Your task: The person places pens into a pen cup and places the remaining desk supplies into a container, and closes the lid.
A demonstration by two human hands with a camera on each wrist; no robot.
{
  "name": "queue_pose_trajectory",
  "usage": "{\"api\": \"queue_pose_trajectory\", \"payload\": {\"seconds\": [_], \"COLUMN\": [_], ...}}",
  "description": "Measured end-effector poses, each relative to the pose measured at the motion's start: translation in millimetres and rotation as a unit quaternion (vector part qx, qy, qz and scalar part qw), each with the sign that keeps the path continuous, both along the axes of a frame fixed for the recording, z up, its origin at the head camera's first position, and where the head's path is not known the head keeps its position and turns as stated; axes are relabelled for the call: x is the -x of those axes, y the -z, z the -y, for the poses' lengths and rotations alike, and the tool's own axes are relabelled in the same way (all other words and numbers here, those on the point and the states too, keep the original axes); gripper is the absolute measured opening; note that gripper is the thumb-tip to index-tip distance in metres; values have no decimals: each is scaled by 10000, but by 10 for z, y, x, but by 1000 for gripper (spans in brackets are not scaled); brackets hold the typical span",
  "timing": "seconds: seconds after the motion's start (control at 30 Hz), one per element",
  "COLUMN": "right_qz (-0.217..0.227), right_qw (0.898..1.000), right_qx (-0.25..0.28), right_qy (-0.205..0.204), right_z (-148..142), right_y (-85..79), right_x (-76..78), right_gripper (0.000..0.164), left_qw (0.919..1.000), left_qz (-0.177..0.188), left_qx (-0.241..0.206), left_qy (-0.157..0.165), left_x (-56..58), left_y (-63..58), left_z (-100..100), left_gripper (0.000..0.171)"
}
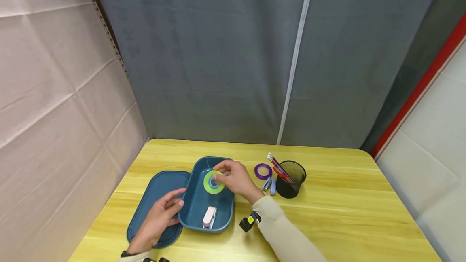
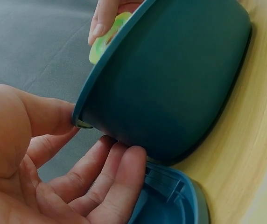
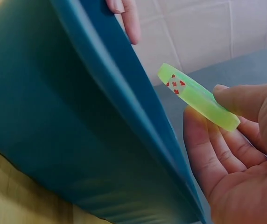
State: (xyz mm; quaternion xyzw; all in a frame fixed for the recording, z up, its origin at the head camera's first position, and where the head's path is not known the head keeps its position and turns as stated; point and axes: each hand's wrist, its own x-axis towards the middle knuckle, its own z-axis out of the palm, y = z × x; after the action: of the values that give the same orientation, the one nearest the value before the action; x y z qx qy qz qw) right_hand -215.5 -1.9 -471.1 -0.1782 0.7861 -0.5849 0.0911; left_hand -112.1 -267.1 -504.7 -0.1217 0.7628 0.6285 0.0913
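Note:
A green roll of tape (image 1: 208, 182) is pinched between the thumb and fingers of my right hand (image 1: 233, 178), held over the open blue storage box (image 1: 194, 209). In the right wrist view the tape (image 3: 203, 102) is tilted beside the box rim, with red marks on its edge. My left hand (image 1: 162, 215) holds the box at its left side, thumb at the rim and fingers bent against the outer wall (image 2: 171, 79). Inside the box, near its front end, lies a white stapler (image 1: 209, 216).
The blue lid (image 1: 145, 205) lies left of the box, partly under my left hand. To the right are a purple tape roll (image 1: 257, 172), a small light-blue stapler (image 1: 272, 187) and a black mesh cup (image 1: 287, 189) with pencils and a red-handled item. A grey curtain (image 1: 218, 72) hangs behind the table.

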Motion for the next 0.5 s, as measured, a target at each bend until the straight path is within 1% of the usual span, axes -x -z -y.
{"api": "queue_pose_trajectory", "payload": {"seconds": [0.5], "right_qz": [-24], "right_qw": [9992], "right_qx": [-303], "right_qy": [-254], "right_z": [168], "right_y": [67], "right_x": [28], "right_gripper": [18], "left_qw": [9999], "left_qz": [-23], "left_qx": [-84], "left_qy": [-53], "left_x": [-14], "left_y": [1], "left_z": [-10], "left_gripper": [44]}}
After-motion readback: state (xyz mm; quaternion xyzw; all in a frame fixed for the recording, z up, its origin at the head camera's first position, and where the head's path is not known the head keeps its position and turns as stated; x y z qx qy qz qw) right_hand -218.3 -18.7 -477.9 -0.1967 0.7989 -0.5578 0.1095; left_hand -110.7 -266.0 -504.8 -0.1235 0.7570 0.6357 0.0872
